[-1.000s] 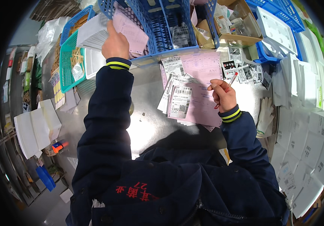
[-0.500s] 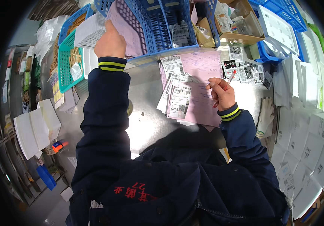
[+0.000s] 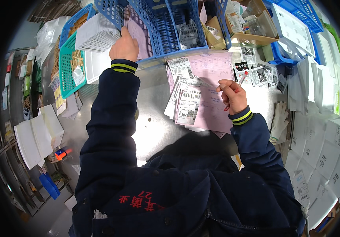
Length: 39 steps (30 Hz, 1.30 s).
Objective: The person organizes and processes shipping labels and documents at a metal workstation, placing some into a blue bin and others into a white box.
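Observation:
My left hand [image 3: 125, 48] is at the left compartment of the blue plastic basket [image 3: 160, 55], fingers closed at the edge of a pink sheet [image 3: 137, 36]; its fingertips are partly hidden. A pen [image 3: 243, 77] with a red end sits pinched in my right hand [image 3: 233, 96], which rests over a pink printed form [image 3: 213, 114]. On the form's left part lie several white barcode labels [image 3: 188, 107], overlapping. Another pink form [image 3: 217, 63] extends beyond them towards the basket.
Left of the basket are a stack of white folded sheets [image 3: 97, 33], a white tray [image 3: 98, 65] and a green basket [image 3: 69, 75]. A cardboard box [image 3: 253, 38], small black-and-white packets [image 3: 259, 75], a glove [image 3: 279, 122] and white boxes [image 3: 314, 146] are at right.
My left hand has shifted right and slightly nearer, and the pink sheet has moved right, deeper into the basket's left compartment. My right hand and the labels have barely moved.

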Motion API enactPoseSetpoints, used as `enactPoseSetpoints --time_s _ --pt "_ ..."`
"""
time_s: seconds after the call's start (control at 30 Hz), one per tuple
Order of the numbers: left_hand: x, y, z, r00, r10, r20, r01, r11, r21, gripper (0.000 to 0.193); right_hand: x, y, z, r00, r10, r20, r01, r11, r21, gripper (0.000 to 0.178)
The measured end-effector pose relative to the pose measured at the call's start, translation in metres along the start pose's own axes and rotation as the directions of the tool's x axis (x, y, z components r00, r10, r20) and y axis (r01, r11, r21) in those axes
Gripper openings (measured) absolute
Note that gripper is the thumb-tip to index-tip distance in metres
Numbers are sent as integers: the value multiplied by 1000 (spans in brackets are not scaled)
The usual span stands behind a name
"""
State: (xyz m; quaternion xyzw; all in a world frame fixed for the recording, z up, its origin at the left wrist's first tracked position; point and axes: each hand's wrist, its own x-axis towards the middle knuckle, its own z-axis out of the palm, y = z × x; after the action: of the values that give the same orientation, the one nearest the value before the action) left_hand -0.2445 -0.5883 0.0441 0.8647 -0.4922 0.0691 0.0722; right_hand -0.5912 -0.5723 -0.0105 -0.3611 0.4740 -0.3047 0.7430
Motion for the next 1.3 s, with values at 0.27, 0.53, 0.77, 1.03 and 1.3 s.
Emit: enactPoseSetpoints --time_s 0.27,0.53,0.77,1.03,1.3 --pt "0 -16 24 990 138 -41 -132 984 116 22 5 2 -1 1000 12 -2 -12 1000 17 14" --pt "-41 -6 -5 826 276 -492 -367 925 -97 22 8 13 -10 1000 -18 -21 14 983 -182 16" --pt "-175 15 71 919 248 306 2 774 -633 70 5 40 -18 989 -58 135 134 735 -665 29" --pt "-182 52 84 891 45 451 166 894 -417 80 -13 83 -11 967 179 181 48 571 -820 34" --pt "-185 52 86 935 163 316 20 862 -507 50 -17 97 -11 987 112 115 36 541 -840 37"
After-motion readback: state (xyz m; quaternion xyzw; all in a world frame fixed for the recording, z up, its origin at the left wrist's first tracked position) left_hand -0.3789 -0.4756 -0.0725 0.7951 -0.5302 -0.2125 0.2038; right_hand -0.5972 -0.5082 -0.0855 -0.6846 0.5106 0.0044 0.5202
